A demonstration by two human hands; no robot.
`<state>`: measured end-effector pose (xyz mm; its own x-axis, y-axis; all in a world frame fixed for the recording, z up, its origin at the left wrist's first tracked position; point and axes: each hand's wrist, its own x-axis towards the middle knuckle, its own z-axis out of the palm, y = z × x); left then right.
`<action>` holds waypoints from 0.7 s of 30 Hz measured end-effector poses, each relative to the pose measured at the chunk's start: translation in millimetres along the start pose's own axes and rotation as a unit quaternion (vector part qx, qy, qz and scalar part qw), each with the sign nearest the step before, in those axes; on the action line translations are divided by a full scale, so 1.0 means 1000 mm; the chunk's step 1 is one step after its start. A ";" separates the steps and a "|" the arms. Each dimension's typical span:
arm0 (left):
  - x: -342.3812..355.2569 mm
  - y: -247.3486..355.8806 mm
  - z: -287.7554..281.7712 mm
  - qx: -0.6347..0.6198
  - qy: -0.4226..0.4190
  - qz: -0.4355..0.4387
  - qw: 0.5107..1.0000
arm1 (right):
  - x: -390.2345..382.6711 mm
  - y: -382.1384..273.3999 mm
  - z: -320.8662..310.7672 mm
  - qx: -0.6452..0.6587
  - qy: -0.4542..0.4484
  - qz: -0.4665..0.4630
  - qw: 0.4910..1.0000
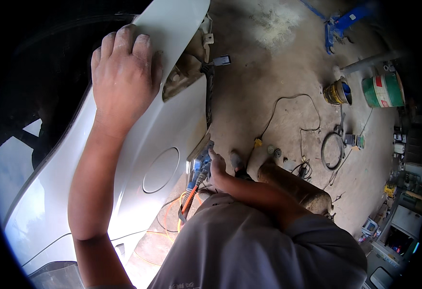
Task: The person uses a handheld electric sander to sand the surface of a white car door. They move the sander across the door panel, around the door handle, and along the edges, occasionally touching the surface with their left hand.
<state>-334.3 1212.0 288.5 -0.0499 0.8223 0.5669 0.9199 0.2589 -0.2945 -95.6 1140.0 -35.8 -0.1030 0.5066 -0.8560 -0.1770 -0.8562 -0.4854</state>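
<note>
My left hand (124, 79) lies palm down on the white car body (139, 130), high up beside the dark rear window. Its dusty fingers are bent over the panel and hold nothing. Lower down, my right hand (217, 169) is closed round a blue sander (202, 161) with a long flat pad. The pad's edge stands close to the rear side of the car; whether it touches cannot be made out. A dark ribbed hose (191, 195) and an orange hose run down from the tool. A round fuel flap (161, 170) lies between my hands, shut.
An opening with exposed metal (184, 74) and a dangling connector (221, 60) sits at the car's rear corner. A rusty cylinder (295, 190) lies behind me. Cables (317, 108), a coiled hose (332, 151), a yellow bucket (335, 92), a green drum (383, 90) and a blue stand (338, 26) occupy the floor.
</note>
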 end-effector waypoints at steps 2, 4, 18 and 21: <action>0.003 0.001 0.001 0.000 0.005 0.001 1.000 | 0.012 -0.017 0.001 0.049 -0.015 0.024 0.998; 0.002 0.003 0.000 0.003 0.002 0.001 1.000 | 0.007 -0.026 0.017 0.034 -0.024 -0.075 0.996; 0.001 0.005 0.002 0.029 -0.010 0.012 0.999 | 0.052 0.011 -0.003 0.002 0.079 -0.158 0.984; 0.000 0.004 0.000 0.038 -0.013 0.010 0.999 | 0.003 0.026 0.008 -0.038 0.025 -0.144 0.988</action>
<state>-330.3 1213.4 287.3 -0.0424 0.8405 0.5402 0.8885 0.2790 -0.3643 -108.7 1120.0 -49.8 -0.0093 0.7268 -0.6868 -0.1179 -0.6829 -0.7210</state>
